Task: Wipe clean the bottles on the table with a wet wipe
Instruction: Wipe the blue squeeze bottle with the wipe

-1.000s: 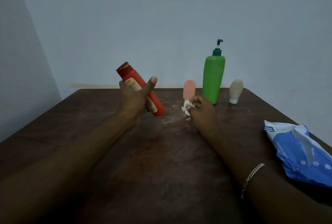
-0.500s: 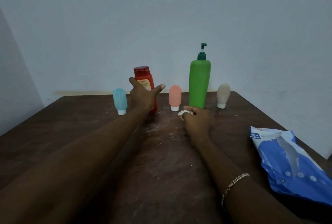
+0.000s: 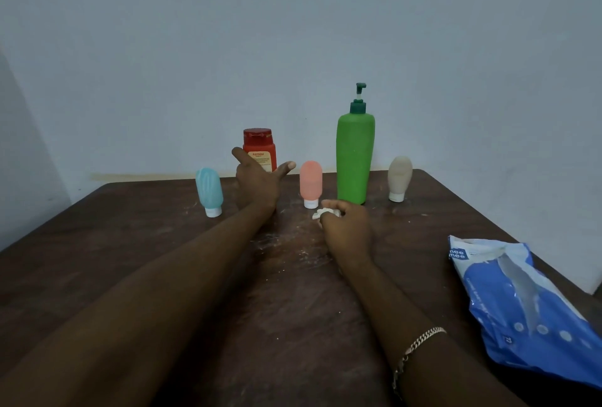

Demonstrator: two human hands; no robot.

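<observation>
The right hand (image 3: pixel 347 227) curls its fingers round a bunched wet wipe (image 3: pixel 325 213), low on the table (image 3: pixel 130 243) before the pink tube (image 3: pixel 311 183), likely its next job. The left hand (image 3: pixel 257 183) is splayed, holding nothing, just in front of the upright red bottle (image 3: pixel 259 147) at the far edge.

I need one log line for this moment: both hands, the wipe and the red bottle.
left hand: open before red bottle | red bottle: upright on table | right hand: holds crumpled wet wipe
</observation>
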